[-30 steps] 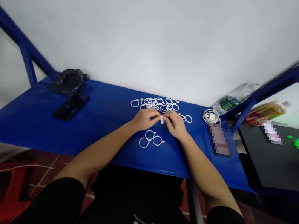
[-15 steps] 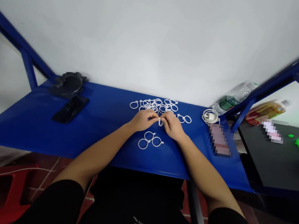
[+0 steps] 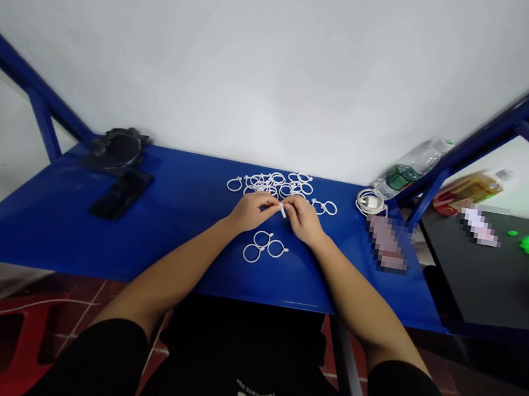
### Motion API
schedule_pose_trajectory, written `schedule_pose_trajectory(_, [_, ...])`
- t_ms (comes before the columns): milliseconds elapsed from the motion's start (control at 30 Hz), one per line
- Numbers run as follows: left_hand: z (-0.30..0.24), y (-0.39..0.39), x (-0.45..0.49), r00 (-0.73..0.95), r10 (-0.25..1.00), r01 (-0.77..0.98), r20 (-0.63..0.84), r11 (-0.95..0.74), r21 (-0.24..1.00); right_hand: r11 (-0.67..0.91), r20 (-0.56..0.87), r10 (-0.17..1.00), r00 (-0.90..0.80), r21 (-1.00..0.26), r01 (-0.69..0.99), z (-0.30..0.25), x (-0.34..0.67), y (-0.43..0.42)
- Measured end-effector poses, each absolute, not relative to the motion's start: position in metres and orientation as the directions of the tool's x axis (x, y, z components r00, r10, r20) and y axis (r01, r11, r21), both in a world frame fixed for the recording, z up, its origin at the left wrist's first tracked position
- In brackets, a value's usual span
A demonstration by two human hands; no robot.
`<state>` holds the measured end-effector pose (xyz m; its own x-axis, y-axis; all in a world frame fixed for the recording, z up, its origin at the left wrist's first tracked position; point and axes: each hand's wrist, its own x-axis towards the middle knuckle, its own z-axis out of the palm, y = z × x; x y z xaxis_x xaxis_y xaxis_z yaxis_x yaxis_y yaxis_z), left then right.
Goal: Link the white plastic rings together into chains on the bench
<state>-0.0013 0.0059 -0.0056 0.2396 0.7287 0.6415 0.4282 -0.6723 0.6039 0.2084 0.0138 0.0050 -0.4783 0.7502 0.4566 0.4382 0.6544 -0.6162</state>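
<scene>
"Grip?"
"Left hand (image 3: pixel 252 212) and right hand (image 3: pixel 304 221), both pinching one thin white plastic-looking ring (image 3: pixel 283 211) between their fingertips, edge-on."
"Beyond the hands?"
"Heap of overlapping white rings (image 3: pixel 266 185) with small tabs, on a smooth blue tabletop (image 3: pixel 178 231)."
"Nearer the person than the hands?"
"Three loose round white rings (image 3: pixel 262 248), close together."
"Well right of the right hand?"
"Coiled white cable (image 3: pixel 369 203) with plug."
</scene>
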Motion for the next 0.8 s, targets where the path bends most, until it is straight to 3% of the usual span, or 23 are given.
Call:
schedule_pose_trajectory(433, [-0.0035, 0.0035, 0.0023, 0.267, 0.737, 0.446, 0.621, -0.666, 0.598, 0.616, 0.416, 0.783, -0.462, -0.619, 0.487, 0.0025, 0.2027, 0.0112])
schedule_pose_trajectory(667, [-0.0037, 0.0068, 0.0, 0.187, 0.716, 0.435, 0.673, -0.675, 0.596, 0.711, 0.528, 0.7, -0.48, -0.574, 0.406, 0.0024, 0.2063, 0.0125])
schedule_pose_trajectory(800, [-0.0034, 0.0067, -0.0008, 0.183, 0.715, 0.433, 0.675, -0.675, 0.597, 0.71, 0.512, 0.702, -0.494, -0.556, 0.433, 0.0029, 0.2081, 0.0141])
